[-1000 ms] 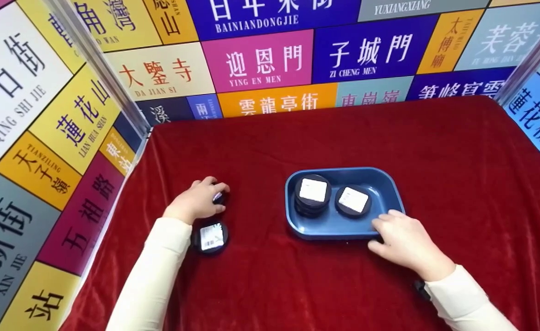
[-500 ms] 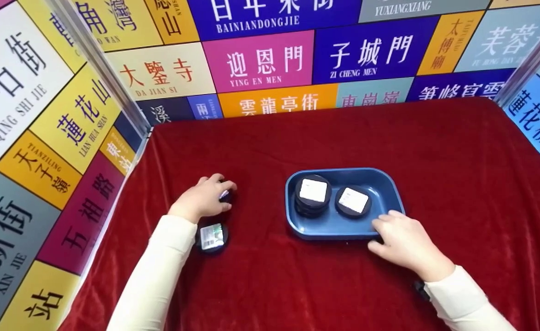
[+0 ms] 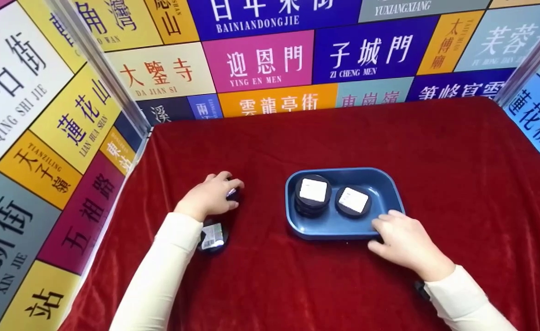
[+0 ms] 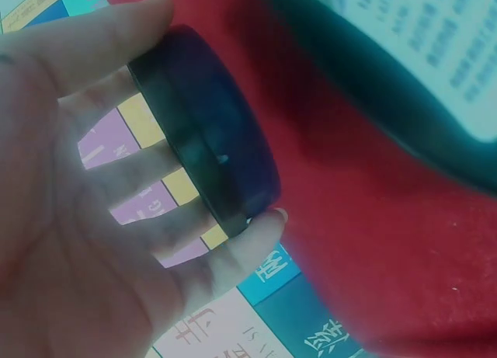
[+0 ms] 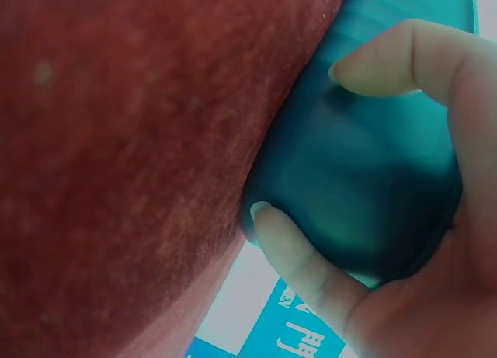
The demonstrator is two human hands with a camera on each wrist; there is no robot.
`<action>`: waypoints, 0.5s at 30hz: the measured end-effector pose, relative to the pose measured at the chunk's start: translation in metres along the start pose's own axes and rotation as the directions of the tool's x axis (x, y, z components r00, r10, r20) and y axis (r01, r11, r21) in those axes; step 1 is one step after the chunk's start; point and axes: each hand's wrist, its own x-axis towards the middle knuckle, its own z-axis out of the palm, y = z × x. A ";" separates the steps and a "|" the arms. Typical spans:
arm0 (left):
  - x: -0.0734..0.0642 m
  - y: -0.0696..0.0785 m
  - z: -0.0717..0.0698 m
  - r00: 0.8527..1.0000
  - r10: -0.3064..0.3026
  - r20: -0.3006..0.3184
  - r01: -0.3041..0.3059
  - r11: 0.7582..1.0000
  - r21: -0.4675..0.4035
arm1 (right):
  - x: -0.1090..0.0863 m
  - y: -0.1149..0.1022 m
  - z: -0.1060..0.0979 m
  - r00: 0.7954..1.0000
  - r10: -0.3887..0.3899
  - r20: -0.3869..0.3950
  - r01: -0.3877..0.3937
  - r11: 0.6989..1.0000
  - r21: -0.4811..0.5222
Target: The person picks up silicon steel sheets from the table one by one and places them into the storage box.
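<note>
My left hand [image 3: 210, 195] holds a flat round dark case [image 4: 217, 129] on the left side of the cloth. In the left wrist view its thumb is at one edge of the case and the fingers reach along to the opposite edge. A second round black case [image 3: 213, 236] with a silvery-white label lies by the left cuff, partly covered by it. My right hand [image 3: 403, 239] grips the near right corner of a blue tray [image 3: 343, 231], thumb and fingers spread over the corner. Inside the tray stand a stack of round black cases [image 3: 313, 190] and a single one [image 3: 353, 202], all labelled white on top.
A dark red velvet cloth [image 3: 270, 280] covers the table. Behind it and to the left rise panels [image 3: 261, 59] printed with colourful place-name signs. A metal post [image 3: 109, 64] stands at the back left corner.
My left hand has moved right and slightly away with the round case, showing more of the cloth beside the other case. The right hand and tray stay put.
</note>
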 end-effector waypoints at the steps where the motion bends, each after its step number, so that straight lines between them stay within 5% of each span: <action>1: 0.000 0.001 0.000 1.000 0.003 0.000 -0.003 1.000 0.001 | 0.000 0.000 0.000 1.000 -0.001 -0.002 0.001 1.000 0.001; 15: 0.002 0.014 -0.006 1.000 0.028 0.004 -0.028 0.999 0.016 | 0.000 0.000 0.001 1.000 -0.002 -0.002 0.002 1.000 0.000</action>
